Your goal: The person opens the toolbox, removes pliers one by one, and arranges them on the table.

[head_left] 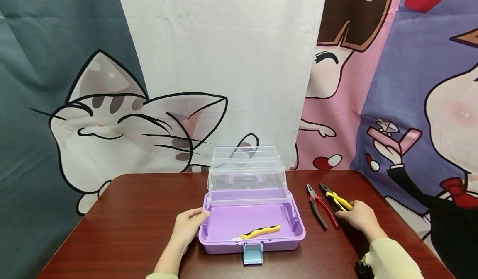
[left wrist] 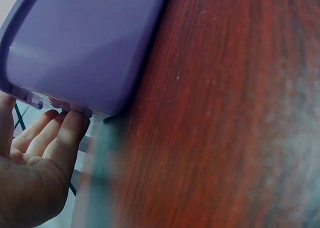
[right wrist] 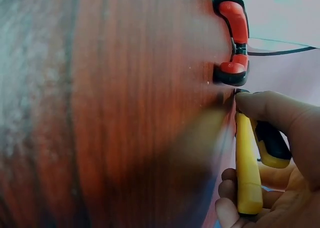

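Note:
A purple toolbox (head_left: 252,248) stands with its clear lid (head_left: 246,167) raised. Inside it lies a yellow utility knife (head_left: 260,231) with black marks. My left hand (head_left: 188,225) pinches the box's left rim, the thumb over the edge and the fingers (left wrist: 70,133) against the outer wall. Over on the right, my right hand (head_left: 358,217) grips the yellow-and-black handles of a pair of pliers (right wrist: 247,163), whose dark jaws point away from me. Red-and-black pliers (head_left: 323,208) lie on the table between the box and that hand.
The brown wooden table (head_left: 149,212) has a cloth with cartoon figures (head_left: 239,63) hanging behind its far edge. A light blue latch (head_left: 253,254) hangs down at the box's front.

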{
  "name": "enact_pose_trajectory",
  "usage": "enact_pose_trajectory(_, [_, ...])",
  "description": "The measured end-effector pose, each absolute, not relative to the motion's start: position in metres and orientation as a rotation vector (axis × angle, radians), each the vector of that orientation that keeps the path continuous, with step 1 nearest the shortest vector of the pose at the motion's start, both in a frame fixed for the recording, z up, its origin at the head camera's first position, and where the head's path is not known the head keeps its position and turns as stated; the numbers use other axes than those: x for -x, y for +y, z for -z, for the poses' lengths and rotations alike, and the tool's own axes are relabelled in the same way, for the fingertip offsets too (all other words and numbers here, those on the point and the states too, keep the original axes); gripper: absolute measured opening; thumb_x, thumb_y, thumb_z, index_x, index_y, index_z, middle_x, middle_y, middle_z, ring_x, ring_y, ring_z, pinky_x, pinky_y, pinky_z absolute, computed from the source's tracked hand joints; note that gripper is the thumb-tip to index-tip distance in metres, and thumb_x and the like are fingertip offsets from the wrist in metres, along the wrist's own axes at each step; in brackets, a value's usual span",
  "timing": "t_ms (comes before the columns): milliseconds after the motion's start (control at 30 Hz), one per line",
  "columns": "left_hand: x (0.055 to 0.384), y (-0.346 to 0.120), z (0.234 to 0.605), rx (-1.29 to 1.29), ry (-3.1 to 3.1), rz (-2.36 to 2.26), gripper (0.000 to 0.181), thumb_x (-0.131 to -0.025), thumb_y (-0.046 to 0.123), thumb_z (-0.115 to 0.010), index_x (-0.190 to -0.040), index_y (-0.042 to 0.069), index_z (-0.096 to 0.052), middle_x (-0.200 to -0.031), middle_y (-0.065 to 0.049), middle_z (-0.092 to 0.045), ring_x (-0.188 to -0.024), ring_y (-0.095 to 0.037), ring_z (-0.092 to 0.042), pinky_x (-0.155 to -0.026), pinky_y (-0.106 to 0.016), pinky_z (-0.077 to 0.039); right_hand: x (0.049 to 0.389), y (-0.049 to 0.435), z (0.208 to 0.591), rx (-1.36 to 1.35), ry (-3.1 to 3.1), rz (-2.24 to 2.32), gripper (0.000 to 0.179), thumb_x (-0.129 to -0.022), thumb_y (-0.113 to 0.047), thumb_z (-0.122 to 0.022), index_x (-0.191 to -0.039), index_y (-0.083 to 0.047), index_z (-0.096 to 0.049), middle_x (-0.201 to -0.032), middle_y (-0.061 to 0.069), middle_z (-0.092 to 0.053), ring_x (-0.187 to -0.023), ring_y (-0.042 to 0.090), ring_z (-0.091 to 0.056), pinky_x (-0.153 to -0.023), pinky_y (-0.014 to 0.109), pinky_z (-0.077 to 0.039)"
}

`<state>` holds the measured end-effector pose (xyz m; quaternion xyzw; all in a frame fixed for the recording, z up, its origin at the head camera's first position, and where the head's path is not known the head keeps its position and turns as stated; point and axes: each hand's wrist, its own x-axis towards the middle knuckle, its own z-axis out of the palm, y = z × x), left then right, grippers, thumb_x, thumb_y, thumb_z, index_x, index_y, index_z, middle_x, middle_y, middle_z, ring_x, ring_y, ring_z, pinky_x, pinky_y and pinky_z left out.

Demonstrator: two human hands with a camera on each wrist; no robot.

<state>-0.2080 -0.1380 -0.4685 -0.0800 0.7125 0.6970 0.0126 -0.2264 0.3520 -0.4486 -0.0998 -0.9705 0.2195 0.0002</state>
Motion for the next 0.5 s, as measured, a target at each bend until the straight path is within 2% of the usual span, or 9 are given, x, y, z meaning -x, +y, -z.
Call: enact_pose_trajectory(500, [0.2083, -0.1381, 0.4696, 0.253, 2.233, -2.17, 0.048, -0.085, 0.018, -0.069, -0.121, -0.011, -0.057, -0.109, -0.027, -0.066, -0.079, -0.022, -0.069, -0.064, -0.038, -0.059, 0.2282, 0.3492, 0.4533, 0.326, -3.059, -0.632, 0.069, -0.072, -0.034, -0.077, -0.107, 0.02, -0.053, -0.09, 0.027, -0.059, -0.078, 0.032, -0.054, -0.073, 0.049, -0.049])
